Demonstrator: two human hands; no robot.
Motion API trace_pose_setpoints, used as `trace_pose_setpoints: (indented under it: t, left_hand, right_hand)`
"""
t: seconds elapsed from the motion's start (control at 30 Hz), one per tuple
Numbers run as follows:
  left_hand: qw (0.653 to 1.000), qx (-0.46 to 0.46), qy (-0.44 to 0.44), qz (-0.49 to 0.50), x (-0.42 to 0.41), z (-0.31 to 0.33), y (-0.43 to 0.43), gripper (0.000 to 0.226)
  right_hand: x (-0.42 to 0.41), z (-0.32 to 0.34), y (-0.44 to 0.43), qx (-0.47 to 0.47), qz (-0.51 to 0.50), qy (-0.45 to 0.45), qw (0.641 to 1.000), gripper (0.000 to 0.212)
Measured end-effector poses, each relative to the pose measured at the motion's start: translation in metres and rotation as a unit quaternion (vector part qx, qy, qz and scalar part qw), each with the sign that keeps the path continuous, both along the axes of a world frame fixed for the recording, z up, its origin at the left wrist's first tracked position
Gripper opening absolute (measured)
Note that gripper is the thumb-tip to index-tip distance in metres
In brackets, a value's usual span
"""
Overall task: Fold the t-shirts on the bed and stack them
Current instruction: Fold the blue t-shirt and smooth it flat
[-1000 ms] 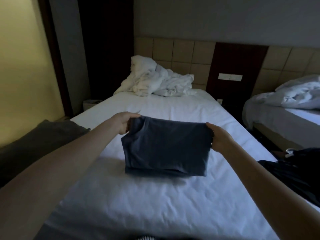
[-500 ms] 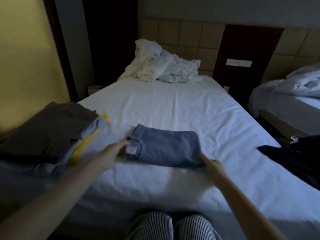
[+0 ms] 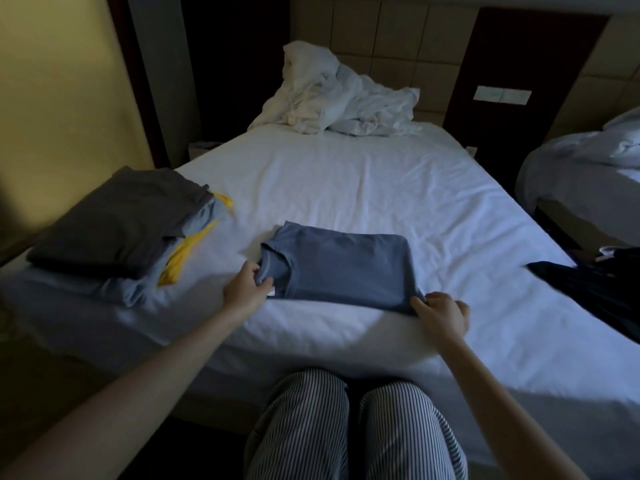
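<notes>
A folded blue-grey t-shirt [image 3: 341, 266] lies flat on the white bed [image 3: 346, 181], near its front edge. My left hand [image 3: 247, 287] pinches the shirt's collar at its left end. My right hand [image 3: 441, 311] grips the shirt's near right corner with curled fingers. To the left sits a stack of folded shirts [image 3: 117, 225], a dark grey one on top, light blue and yellow ones showing beneath it.
A crumpled white duvet [image 3: 332, 98] is heaped at the head of the bed. A dark garment [image 3: 592, 289] lies at the bed's right edge. A second bed [image 3: 581, 168] stands to the right. My striped-trousered knees [image 3: 349, 431] press against the bed's front.
The shirt was held up by its top corners a second ago; it now lies folded flat on the bed. Both hands have dropped to its near edge. The view tilted down.
</notes>
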State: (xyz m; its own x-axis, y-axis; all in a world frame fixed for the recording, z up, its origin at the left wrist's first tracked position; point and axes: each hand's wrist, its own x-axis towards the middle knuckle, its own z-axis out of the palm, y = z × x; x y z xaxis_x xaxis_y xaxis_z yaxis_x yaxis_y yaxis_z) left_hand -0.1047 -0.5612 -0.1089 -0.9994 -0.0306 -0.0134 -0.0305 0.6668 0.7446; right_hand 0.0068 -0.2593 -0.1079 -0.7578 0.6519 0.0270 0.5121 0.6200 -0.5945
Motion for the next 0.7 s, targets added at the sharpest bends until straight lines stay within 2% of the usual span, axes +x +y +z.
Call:
trace_pose_setpoints:
  t: [0.1,0.17,0.23,0.27,0.33,0.4,0.47,0.5,0.53,0.6,0.7]
  left_hand:
    - [0.999,-0.001,-0.019,0.029,0.003,0.006,0.008,0.030]
    - [0.998,0.001,-0.026,0.057,0.000,0.015,0.019,0.043]
    - [0.996,-0.012,0.039,0.074,-0.002,0.026,0.034,0.056]
    - [0.994,-0.024,0.089,0.058,-0.004,0.028,0.043,0.056]
    - [0.982,-0.086,0.162,-0.042,-0.009,0.031,0.064,0.046]
    - [0.958,-0.131,0.196,-0.167,-0.018,0.031,0.087,0.033]
    - [0.925,-0.173,0.222,-0.257,-0.032,0.028,0.106,0.022]
    - [0.909,-0.200,0.226,-0.287,-0.040,0.025,0.111,0.026]
    - [0.900,-0.232,0.206,-0.307,-0.049,0.021,0.113,0.033]
    - [0.896,-0.293,0.111,-0.315,-0.071,0.012,0.105,0.046]
    - [0.909,-0.306,0.028,-0.280,-0.099,0.000,0.081,0.054]
  right_hand:
    - [-0.004,-0.004,0.000,-0.033,-0.001,0.018,0.999,0.031]
    - [-0.012,0.007,-0.005,-0.068,-0.043,0.052,0.995,0.042]
    - [-0.025,0.021,-0.014,-0.019,-0.032,0.109,0.993,0.048]
    - [-0.032,0.028,-0.022,0.029,0.017,0.129,0.991,0.046]
    - [-0.049,0.037,-0.038,0.128,0.149,0.140,0.971,0.049]
    - [-0.072,0.035,-0.049,0.199,0.272,0.115,0.934,0.057]
    - [-0.095,0.029,-0.054,0.236,0.337,0.056,0.910,0.050]
    - [-0.105,0.022,-0.051,0.238,0.346,0.039,0.906,0.043]
    - [-0.112,0.017,-0.046,0.231,0.341,0.021,0.911,0.041]
    - [-0.121,0.004,-0.030,0.197,0.313,-0.049,0.928,0.045]
    - [-0.127,-0.006,-0.008,0.168,0.267,-0.101,0.944,0.051]
